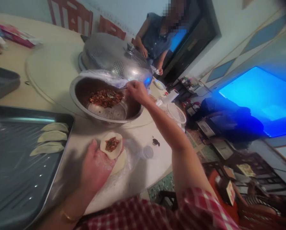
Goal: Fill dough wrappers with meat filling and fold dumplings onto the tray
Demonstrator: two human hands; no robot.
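Note:
My left hand (97,166), palm up and dusted with flour, holds a round dumpling wrapper (104,151) on its fingers. A mound of reddish-brown chopped filling (112,144) lies in the wrapper's middle. Over the right rim of a large steel bowl (109,117), my right hand (137,92) is closed on the thin handle of a metal spoon (111,94). The spoon's end rests in the chopped filling inside the bowl, partly lost among it. Below my left hand, more pale wrappers (119,163) lie on the table, partly hidden.
To the left, a dark tray (18,179) carries three folded dumplings (52,136). Behind the bowl sits a big domed steel lid (104,51) with plastic film before it. A white basket (176,112) stands right. Another person (154,38) stands across the table.

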